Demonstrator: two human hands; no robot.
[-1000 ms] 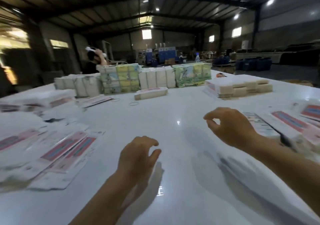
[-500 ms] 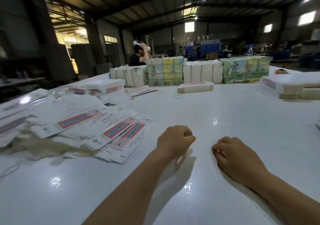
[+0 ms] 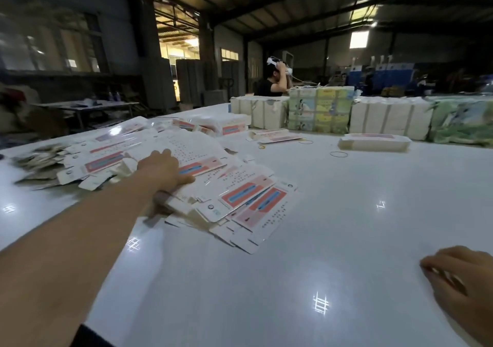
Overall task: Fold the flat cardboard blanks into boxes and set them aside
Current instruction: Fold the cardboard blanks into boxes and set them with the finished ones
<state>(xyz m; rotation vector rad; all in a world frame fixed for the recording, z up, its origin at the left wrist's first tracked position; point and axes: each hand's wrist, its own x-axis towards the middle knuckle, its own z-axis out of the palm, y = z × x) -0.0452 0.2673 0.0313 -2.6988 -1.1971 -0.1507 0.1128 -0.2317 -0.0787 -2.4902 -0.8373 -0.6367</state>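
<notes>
On table (image 3: 346,213): left hand (image 3: 162,169) atop loose flat blanks (image 3: 240,200); folded box (image 3: 374,142) apart.

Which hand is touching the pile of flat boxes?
The left hand. It reaches out and rests on the pile of blanks, while the right hand stays on the bare table, away from any cardboard.

Across my white table (image 3: 346,240) I see wrapped bundles (image 3: 320,112) lined along the far edge, rubber bands (image 3: 338,154) (loose, well apart) before them, and a seated person (image 3: 272,85) behind.
</notes>
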